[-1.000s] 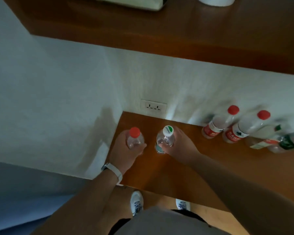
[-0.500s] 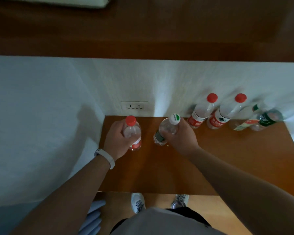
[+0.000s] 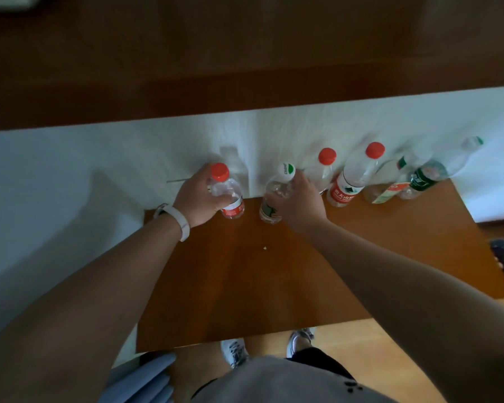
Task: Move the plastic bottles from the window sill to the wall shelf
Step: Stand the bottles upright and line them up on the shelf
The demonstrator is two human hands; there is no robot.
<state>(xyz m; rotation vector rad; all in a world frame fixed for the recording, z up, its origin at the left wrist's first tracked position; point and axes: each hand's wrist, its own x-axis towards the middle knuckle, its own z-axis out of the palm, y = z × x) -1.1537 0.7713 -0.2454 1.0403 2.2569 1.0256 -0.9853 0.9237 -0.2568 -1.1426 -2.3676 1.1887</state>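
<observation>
On the brown wall shelf (image 3: 317,271), by the white wall, both bottles now stand closer to the row. The left hand (image 3: 197,196) fingers wrap the red-capped bottle (image 3: 227,193); the right hand (image 3: 298,202) fingers wrap the white-capped bottle (image 3: 275,193). Letting go looks next.

two held bottles (image 3: 229,193) left of wall row (image 3: 361,178), on shelf (image 3: 274,271).
</observation>
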